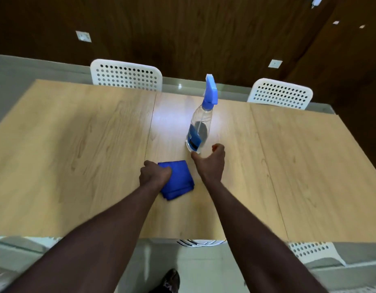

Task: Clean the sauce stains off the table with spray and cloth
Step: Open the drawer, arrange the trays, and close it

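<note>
A folded blue cloth lies on the light wooden table near its front edge. My left hand rests on the cloth's left part with its fingers curled onto it. A clear spray bottle with a blue trigger head stands upright just beyond the cloth. My right hand is just in front of the bottle's base, fingers apart and curved, holding nothing; its thumb tip is close to the base. I see no sauce stain on the table.
Two white perforated chairs stand at the table's far side against a dark wood wall. Another white chair is at the near right, and a shoe shows on the grey floor below.
</note>
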